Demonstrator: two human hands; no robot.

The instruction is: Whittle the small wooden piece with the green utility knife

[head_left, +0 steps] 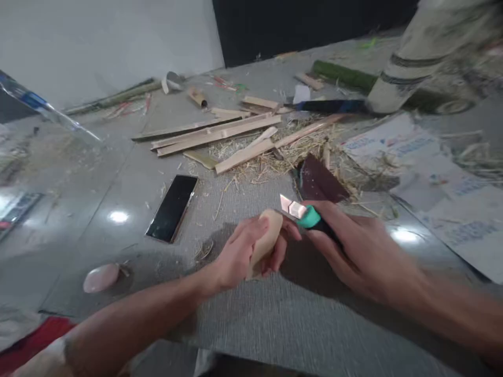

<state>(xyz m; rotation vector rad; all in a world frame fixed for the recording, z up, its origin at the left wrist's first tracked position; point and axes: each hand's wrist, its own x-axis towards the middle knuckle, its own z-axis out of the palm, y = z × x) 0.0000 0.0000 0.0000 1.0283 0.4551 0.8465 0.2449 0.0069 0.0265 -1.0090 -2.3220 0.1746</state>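
My left hand (245,254) grips a short pale bamboo piece (267,238) held upright over a grey mat (298,324). My right hand (353,251) holds a utility knife (304,214) with a green and black handle. Its exposed blade rests against the top of the bamboo piece. Both hands meet at the middle of the view, just above the mat.
Split bamboo strips (220,133) and straw shavings (275,159) lie beyond the hands. A black phone (173,208) lies to the left, a pink oval object (101,277) at the near left. A dark sheet (320,180), printed papers (424,173) and a thick bamboo pole (416,57) sit at the right.
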